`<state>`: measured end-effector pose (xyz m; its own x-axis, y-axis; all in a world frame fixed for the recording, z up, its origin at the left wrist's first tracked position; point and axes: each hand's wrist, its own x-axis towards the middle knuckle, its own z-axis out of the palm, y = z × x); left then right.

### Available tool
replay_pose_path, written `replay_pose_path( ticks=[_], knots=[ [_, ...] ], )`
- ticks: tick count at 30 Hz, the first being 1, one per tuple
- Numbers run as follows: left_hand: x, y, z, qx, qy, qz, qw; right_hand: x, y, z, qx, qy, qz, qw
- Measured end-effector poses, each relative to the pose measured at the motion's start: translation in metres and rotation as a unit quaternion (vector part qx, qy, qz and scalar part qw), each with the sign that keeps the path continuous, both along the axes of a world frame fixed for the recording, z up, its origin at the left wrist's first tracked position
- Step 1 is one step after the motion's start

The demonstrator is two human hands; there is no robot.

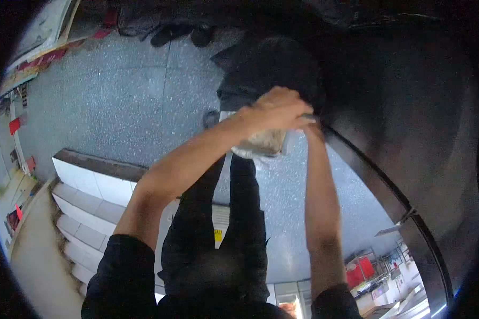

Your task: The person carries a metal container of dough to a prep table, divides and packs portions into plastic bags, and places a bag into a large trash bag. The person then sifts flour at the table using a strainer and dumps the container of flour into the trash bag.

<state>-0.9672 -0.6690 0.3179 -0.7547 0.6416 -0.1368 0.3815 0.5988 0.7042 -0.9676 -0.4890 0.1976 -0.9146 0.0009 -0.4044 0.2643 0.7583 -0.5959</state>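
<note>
My left hand (282, 106) reaches across with its fingers curled, meeting my right hand (311, 127). A small dark grey piece (307, 116) shows where the two hands meet; motion blurs it and most of it is hidden. Right beneath my left hand and wrist is a tan, box-like thing (267, 140) with a pale, shiny, clear-looking edge. What either hand grips is covered by the fingers. Just beyond them spreads a large black cloth or bag-like shape (271, 66).
Speckled blue-grey floor (127, 95) lies below. White-faced steps (85, 196) rise at the left. A dark, smooth panel with a black edge strip (375, 167) fills the right side. Dark shoes (181, 35) stand at the top. Red items (360, 270) sit on a rack at lower right.
</note>
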Motion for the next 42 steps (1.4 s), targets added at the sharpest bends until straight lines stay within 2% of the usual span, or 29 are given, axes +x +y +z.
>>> replay_pose_path(
  ticks=[1,2,3,4,5,6,7,8,9,10,11,12,14,15,18,19,22,23,24,26,28,29,32,35,38,39,42],
  knots=[
    [0.007,-0.016,0.004,0.0,-0.028,0.027,0.999,0.009,0.002,-0.009,-0.037,-0.053,-0.048,0.997],
    [0.016,-0.031,0.004,-0.001,-0.053,0.062,0.997,0.01,0.005,-0.018,-0.027,-0.08,-0.035,0.996],
    [0.025,-0.046,-0.031,0.092,0.055,0.126,0.986,0.011,0.006,-0.023,-0.018,-0.106,-0.022,0.994],
    [0.031,-0.07,-0.051,0.099,0.145,0.191,0.966,0.014,0.0,-0.016,0.035,-0.112,0.046,0.992],
    [0.044,-0.087,-0.081,-0.005,0.2,0.287,0.937,0.011,-0.019,0.013,0.119,-0.168,0.067,0.976],
    [0.053,-0.111,-0.118,-0.011,0.124,0.334,0.934,0.013,-0.025,0.012,0.125,-0.18,0.063,0.974],
    [0.064,-0.123,-0.142,-0.026,0.025,0.44,0.897,0.014,-0.031,0.01,0.131,-0.192,0.059,0.971],
    [0.078,-0.128,-0.167,-0.1,-0.034,0.422,0.901,0.02,-0.021,-0.011,0.06,-0.167,0.026,0.984],
    [0.085,-0.134,-0.195,-0.171,-0.083,0.399,0.897,0.024,-0.033,-0.011,0.081,-0.194,0.029,0.977],
    [0.092,-0.141,-0.238,-0.127,-0.085,0.409,0.899,0.026,-0.047,-0.002,0.098,-0.218,0.032,0.97],
    [0.051,-0.155,-0.28,-0.083,-0.106,0.425,0.895,-0.03,-0.072,0.013,0.125,-0.257,0.043,0.957],
    [0.062,-0.157,-0.292,-0.038,-0.117,0.434,0.892,-0.026,-0.079,0.011,0.136,-0.242,0.033,0.96],
    [0.07,-0.162,-0.312,-0.036,-0.159,0.434,0.886,-0.042,-0.088,0.011,0.163,-0.203,0.005,0.965],
    [0.076,-0.163,-0.307,-0.031,-0.175,0.435,0.883,-0.048,-0.092,0.016,0.178,-0.177,-0.009,0.968],
    [0.12,-0.174,-0.284,0.043,-0.136,0.493,0.858,-0.072,-0.117,0.047,0.168,-0.217,0.029,0.961],
    [0.122,-0.177,-0.268,0.058,-0.159,0.49,0.855,-0.083,-0.115,0.047,0.166,-0.23,0.042,0.958],
    [0.147,-0.178,-0.241,0.027,-0.111,0.45,0.886,-0.119,-0.115,0.038,0.171,-0.259,0.058,0.949],
    [0.166,-0.173,-0.228,0.034,-0.175,0.44,0.88,-0.127,-0.12,0.036,0.191,-0.25,0.047,0.948],
    [0.185,-0.168,-0.215,0.037,-0.233,0.427,0.873,-0.133,-0.122,0.031,0.163,-0.242,0.044,0.956],
    [0.202,-0.147,-0.186,0.147,-0.19,0.442,0.864,-0.162,-0.124,0.017,0.104,-0.226,0.034,0.968],
    [0.191,-0.126,-0.147,0.239,-0.255,0.45,0.822,-0.173,-0.137,0.007,0.099,-0.189,0.005,0.977],
    [0.183,-0.12,-0.136,0.24,-0.254,0.463,0.814,-0.174,-0.139,-0.001,0.1,-0.18,-0.006,0.979],
    [0.161,-0.12,-0.111,0.256,-0.235,0.507,0.789,-0.185,-0.129,-0.014,-0.109,-0.203,-0.033,0.972],
    [0.147,-0.122,-0.1,0.29,-0.299,0.553,0.721,-0.186,-0.111,-0.025,-0.161,-0.222,-0.079,0.958],
    [0.149,-0.121,-0.105,0.343,-0.305,0.621,0.636,-0.138,-0.125,0.016,0.0,-0.13,-0.018,0.991],
    [0.147,-0.128,-0.103,0.309,-0.299,0.638,0.639,-0.131,-0.12,0.007,0.08,-0.089,0.02,0.993],
    [0.135,-0.14,-0.134,0.286,-0.272,0.708,0.585,-0.132,-0.129,0.003,0.129,-0.044,0.075,0.988]
  ],
)
